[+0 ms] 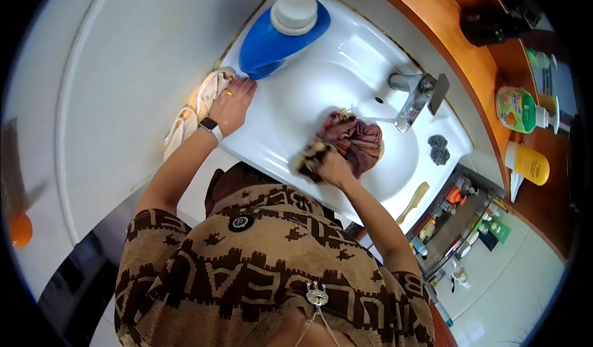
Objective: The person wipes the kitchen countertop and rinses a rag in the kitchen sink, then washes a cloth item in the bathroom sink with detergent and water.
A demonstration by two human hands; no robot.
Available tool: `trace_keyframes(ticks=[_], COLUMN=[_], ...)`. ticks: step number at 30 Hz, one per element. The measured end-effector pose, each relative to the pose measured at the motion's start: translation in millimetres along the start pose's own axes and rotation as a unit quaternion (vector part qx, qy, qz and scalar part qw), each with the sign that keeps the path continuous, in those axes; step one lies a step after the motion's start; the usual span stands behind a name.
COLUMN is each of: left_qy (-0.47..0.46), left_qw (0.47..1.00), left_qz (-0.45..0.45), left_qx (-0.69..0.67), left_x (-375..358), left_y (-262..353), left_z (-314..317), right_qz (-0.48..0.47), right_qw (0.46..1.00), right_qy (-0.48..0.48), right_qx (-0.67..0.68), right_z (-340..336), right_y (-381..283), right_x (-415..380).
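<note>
A dark reddish-brown wet cloth [361, 143] lies bunched in the white sink basin [278, 109], under the running tap [414, 94]. My right hand [333, 168] grips its patterned, blurred end near the basin's front edge. My left hand [233, 106], with a ring and a watch on the wrist, lies on the sink's left rim, its fingers stretched beside a pale crumpled cloth [210, 91]. Just above those fingers stands a big blue bottle with a white cap [281, 35].
A dark scouring pad [438, 150] and a light-handled brush [414, 202] lie on the sink's right rim. Wooden shelves at right hold a green pump bottle [516, 109] and a yellow tube [530, 163]. Below them is a rack of small items [454, 211].
</note>
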State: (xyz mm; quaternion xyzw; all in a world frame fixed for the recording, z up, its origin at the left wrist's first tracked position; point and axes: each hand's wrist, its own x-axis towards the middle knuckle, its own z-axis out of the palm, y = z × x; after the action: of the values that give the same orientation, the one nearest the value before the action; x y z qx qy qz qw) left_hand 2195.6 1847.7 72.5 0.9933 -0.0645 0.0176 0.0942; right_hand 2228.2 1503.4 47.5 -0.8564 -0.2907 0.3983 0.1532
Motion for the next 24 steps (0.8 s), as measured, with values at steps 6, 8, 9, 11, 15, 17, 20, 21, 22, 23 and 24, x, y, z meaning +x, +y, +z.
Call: trace_keyframes(ticks=[6, 8, 9, 11, 15, 17, 20, 21, 22, 23, 24], left_qy=[0.014, 0.032, 0.033, 0.032, 0.046, 0.058, 0.067, 0.069, 0.057, 0.044, 0.038], left_qw=[0.999, 0.999, 0.999, 0.999, 0.998, 0.996, 0.987, 0.979, 0.972, 0.965, 0.961], left_qz=[-0.041, -0.033, -0.032, -0.033, -0.022, 0.003, 0.033, 0.04, 0.034, 0.03, 0.01], left_qx=[-0.021, -0.014, -0.016, -0.027, -0.038, -0.067, -0.144, -0.19, -0.224, -0.257, -0.272], left_x=[5.5, 4.9, 5.7, 6.1, 5.9, 5.9, 8.7, 15.0, 23.7, 35.1, 51.7], left_y=[-2.8, -4.2, -4.8, -4.1, 2.0, 12.4, 42.0, 57.0, 73.1, 90.9, 107.0], left_z=[4.4, 9.9, 10.5, 11.0, 0.8, -9.1, -16.1, -15.2, -9.5, -0.2, 11.7], right_qz=[0.014, 0.052, 0.101, 0.021, 0.129, 0.163, 0.344, 0.344, 0.303, 0.26, 0.314], right_qw=[0.971, 0.865, 0.799, 0.649, 0.59, 0.573, 0.6, 0.597, 0.611, 0.623, 0.603], right_qy=[0.12, 0.134, 0.211, 0.235, 0.166, 0.103, 0.213, 0.214, 0.256, 0.298, 0.375], right_qx=[0.209, 0.481, 0.553, 0.723, 0.78, 0.797, 0.69, 0.692, 0.685, 0.675, 0.631], right_z=[-29.3, -61.0, -86.9, -99.1, -93.2, -72.3, -49.7, -43.9, -33.6, -27.4, -35.8], right_y=[-59.9, -47.0, -50.4, 1.2, 75.2, 97.7, 97.0, 110.9, 138.0, 154.9, 154.9], right_x=[83.2, 75.7, 67.6, 77.8, 41.3, 8.8, -26.9, -29.5, -31.1, -32.0, -24.7])
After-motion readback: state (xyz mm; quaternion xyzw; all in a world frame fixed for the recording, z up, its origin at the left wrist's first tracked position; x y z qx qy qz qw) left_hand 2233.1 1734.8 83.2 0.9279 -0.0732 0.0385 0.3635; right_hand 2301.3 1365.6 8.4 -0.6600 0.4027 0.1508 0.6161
